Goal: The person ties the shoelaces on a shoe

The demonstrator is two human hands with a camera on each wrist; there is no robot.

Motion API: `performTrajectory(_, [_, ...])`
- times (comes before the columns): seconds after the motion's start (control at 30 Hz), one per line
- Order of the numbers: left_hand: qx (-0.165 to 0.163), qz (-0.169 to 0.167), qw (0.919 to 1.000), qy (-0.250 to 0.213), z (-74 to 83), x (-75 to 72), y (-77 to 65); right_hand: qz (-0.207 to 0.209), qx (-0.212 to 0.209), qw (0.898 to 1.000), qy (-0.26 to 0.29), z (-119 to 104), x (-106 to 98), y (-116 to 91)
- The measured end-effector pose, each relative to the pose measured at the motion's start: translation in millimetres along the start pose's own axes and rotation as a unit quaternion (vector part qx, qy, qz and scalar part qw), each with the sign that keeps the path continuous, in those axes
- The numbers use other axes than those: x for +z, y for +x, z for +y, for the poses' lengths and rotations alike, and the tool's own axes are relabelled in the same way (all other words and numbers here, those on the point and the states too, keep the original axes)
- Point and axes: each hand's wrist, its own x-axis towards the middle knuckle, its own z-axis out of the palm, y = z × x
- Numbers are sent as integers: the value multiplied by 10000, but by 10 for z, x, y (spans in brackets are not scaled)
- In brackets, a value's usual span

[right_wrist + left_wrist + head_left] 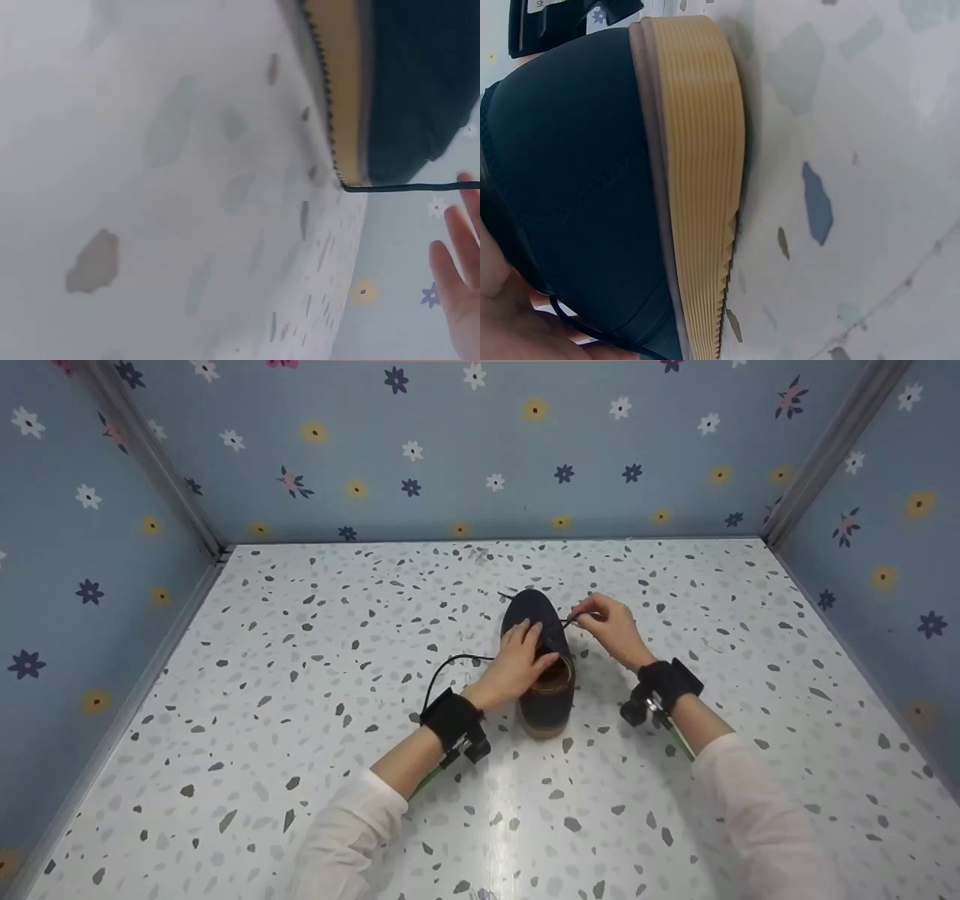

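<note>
A dark navy shoe (pixel 551 705) with a ribbed tan sole (pixel 701 150) stands upright, its toe pointing away from me. My left hand (pixel 514 667) rests on its upper, fingers fairly straight over the lacing area and thumb beside the collar. Past the shoe's right side, my right hand (pixel 611 626) pinches a black shoelace (pixel 571 620) between thumb and fingertips, pulled out from the eyelets. A loose length of black lace (pixel 454 657) loops out left from under my left hand toward that wrist. The left palm and fingers hide part of the lacing.
The shoe stands on a white speckled surface (pixel 300 720). Blue flower-patterned panels (pixel 450 442) close it in at the back and both sides. Each wrist bears a black strap (pixel 454 724) with a small camera. A thin dark lace tip (pixel 506 596) shows beside the toe.
</note>
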Motion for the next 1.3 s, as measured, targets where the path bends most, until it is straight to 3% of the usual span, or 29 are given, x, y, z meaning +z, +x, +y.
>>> performTrajectory(0.1, [-40,-5,10000,-22,0,4,0,56,113,9989,446,275,-42,65])
performTrajectory(0.23, [-34,-7,10000,-26,-5,10,8,-53,48,9981,611,415,-133,86])
performTrajectory(0.4, [-26,-19,10000,-15,-18,12,13,-150,-115,9998,59,465,-315,59])
performTrajectory(0.63, [10,-99,9999,-125,-30,0,-3,94,273,9937,-1086,600,-642,38])
performTrajectory(0.73, [63,-76,9999,-53,-30,-5,-11,-178,612,9903,-1235,362,-815,-17])
performTrajectory(0.8, [91,-70,9999,5,-30,-8,-13,-376,845,9836,-1546,29,-899,-91])
performTrajectory(0.9, [77,-75,9999,40,-28,-12,-15,-702,1122,9685,-2110,-480,-966,-211])
performTrajectory(0.97, [74,-69,9999,23,-28,-12,-14,-939,1346,9520,-2583,-729,-963,-274])
performTrajectory(1.1, [96,-31,9999,-13,-30,-8,-6,-1685,1887,9239,-2871,-818,-944,-321])
performTrajectory(1.17, [116,-20,9999,-7,-30,-4,-3,-1952,2086,9152,-2844,-791,-917,-324])
performTrajectory(1.3, [78,-72,9999,-24,-24,-3,-7,-2017,2088,9206,-2612,-757,-864,-307])
